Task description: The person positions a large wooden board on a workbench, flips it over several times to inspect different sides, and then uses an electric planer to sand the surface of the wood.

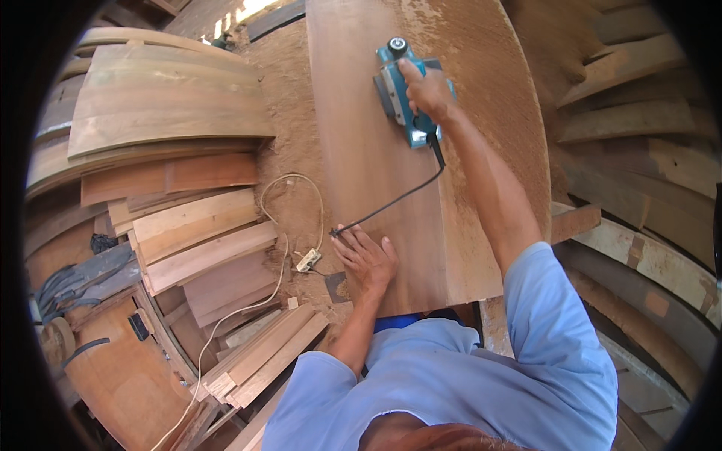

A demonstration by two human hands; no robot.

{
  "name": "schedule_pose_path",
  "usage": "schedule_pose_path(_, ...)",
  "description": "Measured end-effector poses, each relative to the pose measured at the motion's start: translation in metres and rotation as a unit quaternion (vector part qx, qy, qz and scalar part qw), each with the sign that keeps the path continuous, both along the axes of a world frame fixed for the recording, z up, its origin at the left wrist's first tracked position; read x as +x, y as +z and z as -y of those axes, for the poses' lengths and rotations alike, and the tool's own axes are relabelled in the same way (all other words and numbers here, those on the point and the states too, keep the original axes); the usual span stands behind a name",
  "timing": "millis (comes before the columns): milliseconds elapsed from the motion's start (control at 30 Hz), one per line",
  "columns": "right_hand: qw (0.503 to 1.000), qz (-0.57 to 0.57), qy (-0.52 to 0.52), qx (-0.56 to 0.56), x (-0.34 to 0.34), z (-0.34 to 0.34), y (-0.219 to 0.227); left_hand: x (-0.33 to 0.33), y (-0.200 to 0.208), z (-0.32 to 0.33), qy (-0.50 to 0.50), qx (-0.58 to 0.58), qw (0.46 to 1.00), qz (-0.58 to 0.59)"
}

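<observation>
A teal electric planer [396,81] rests on a long, wide wooden board [376,173] in front of me. My right hand [430,96] is closed round its handle, with the arm stretched far forward. From the back of the planer a black power cord [398,200] runs across the board toward its left edge. There my left hand [366,259] lies flat on the near left part of the board, fingers stretched out. Its fingertips are close to the cord; whether they touch it I cannot tell.
Brown shavings [489,113] cover the surface right of the board. On the left lie a white extension socket [308,260] with a pale cable [280,282], stacked planks [199,225] and wide panels [169,98]. More timber [639,120] lines the right side.
</observation>
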State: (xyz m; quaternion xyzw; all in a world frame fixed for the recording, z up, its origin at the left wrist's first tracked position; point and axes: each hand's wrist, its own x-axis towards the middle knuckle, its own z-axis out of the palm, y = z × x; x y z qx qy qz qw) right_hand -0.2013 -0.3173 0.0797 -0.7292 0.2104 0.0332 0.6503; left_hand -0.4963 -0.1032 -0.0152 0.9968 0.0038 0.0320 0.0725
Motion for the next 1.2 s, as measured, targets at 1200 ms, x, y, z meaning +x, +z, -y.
schedule_pose_path(1200, 0.991, -0.036, 0.105, -0.074, -0.399, -0.003, -0.006, -0.051, -0.004, -0.052, -0.017, -0.104, 0.992, -0.067)
